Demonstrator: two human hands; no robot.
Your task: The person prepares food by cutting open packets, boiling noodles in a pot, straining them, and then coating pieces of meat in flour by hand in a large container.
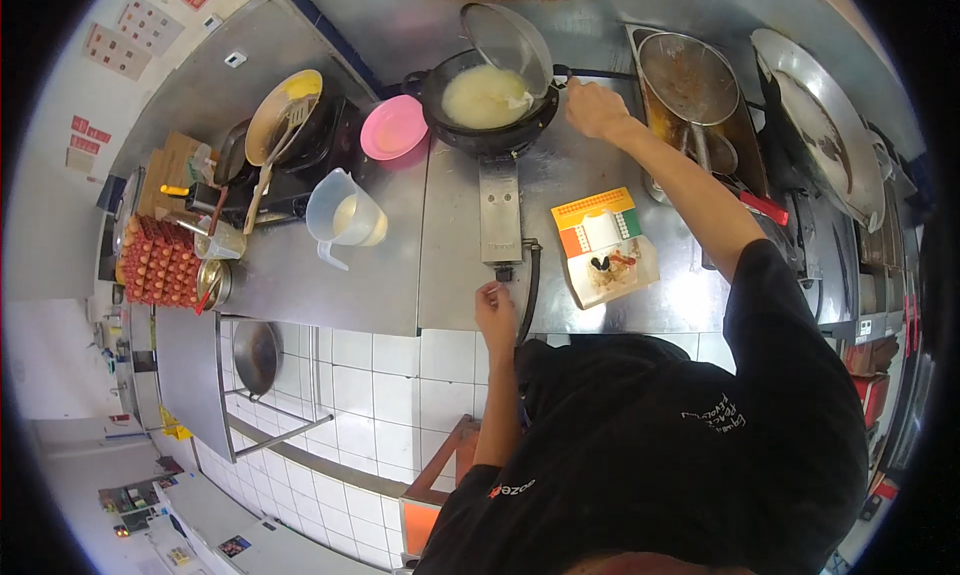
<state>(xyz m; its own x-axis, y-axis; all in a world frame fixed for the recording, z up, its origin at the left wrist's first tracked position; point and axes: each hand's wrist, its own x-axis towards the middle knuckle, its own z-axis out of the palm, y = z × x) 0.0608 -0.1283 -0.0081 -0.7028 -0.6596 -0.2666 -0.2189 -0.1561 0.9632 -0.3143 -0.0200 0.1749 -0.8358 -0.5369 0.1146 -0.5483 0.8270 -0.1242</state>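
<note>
My right hand (598, 110) is closed at the right edge of a black wok (487, 138), around what looks like the handle of a mesh strainer (517, 39). The strainer tilts over the wok, its lower edge near the pale yellowish liquid (480, 99) inside. A whitish piece lies by that edge. The wok sits on a gas burner whose metal control box (501, 211) extends towards me. My left hand (496, 312) is just below the black burner knob (504, 273), fingers curled; whether they touch it or hold something small is unclear.
An opened food carton (607, 245) with scraps lies right of the burner, near a black gas hose (532, 290). Leftwards are a pink bowl (394, 129), a plastic jug (337, 215), a pan (262, 129) with a slotted turner and stacked egg trays (161, 267). Another strainer (690, 80) lies rightwards.
</note>
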